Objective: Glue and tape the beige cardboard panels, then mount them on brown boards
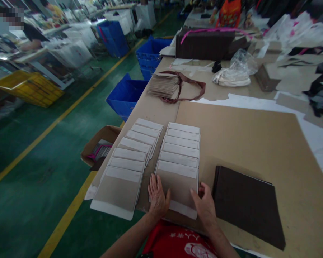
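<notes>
Two rows of overlapping grey-brown panels with white edge strips lie on the cardboard-covered table. My left hand (158, 197) rests flat at the left edge of the nearest panel (177, 184) in the right row, fingers stretched out. At that panel's right edge is my right hand (205, 204), its thumb on the panel and its fingers curled beside the edge. The left row (118, 190) fans away beside it, untouched. To the right of my right hand lies a stack of dark brown sheets (247, 204).
Farther up the table are a bundle of cards (163, 85) with a brown strap, a plastic bag (235, 70) and a dark box (204, 44). Blue bins (127, 95) and a carton (102, 143) stand beyond the left edge. A person works at the far left.
</notes>
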Demonstrator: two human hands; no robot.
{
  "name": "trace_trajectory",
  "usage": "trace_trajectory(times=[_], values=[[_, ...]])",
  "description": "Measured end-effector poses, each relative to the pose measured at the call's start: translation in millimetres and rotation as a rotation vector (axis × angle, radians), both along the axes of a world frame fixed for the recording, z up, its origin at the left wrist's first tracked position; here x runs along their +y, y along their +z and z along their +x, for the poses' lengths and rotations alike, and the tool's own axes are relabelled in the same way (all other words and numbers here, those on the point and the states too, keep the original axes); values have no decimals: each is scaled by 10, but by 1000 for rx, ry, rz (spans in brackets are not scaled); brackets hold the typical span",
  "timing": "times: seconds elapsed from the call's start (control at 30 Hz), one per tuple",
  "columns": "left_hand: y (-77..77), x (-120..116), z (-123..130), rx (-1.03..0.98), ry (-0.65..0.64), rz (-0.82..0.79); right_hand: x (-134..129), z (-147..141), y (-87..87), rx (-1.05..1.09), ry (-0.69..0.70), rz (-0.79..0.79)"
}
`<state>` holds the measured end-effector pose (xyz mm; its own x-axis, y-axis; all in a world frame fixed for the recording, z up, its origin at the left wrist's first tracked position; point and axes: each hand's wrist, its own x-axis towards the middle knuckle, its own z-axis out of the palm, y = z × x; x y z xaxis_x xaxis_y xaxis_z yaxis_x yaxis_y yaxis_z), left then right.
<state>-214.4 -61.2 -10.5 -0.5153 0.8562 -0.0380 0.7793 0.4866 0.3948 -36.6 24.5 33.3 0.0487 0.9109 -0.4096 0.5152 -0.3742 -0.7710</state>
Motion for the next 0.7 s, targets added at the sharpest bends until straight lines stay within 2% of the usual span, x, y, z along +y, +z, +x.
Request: trace_trajectory(times=[0.1,0.2,0.3,0.37,0.43,0.53,0.63,0.7], values=[[43,-53,-64,-76,-17,62,25,-38,54,265,-17,-168],[159,-144,-107,-134,10,144,49,16,185,564,-37,-271],[328,-164,-65,-239,46,215,101,277,308,759,-115,-322],[446,-80,54,-383,2,244,140,588,343,789,-181,-302],[550,93,268,-548,-90,255,167,975,328,698,-260,-233],[629,464,716,-753,-230,240,191,1581,229,415,-374,-85],[597,832,1157,-848,-316,187,233,2072,90,107,-413,45],[550,1008,1368,-845,-356,159,282,2292,-1,-68,-415,61]])
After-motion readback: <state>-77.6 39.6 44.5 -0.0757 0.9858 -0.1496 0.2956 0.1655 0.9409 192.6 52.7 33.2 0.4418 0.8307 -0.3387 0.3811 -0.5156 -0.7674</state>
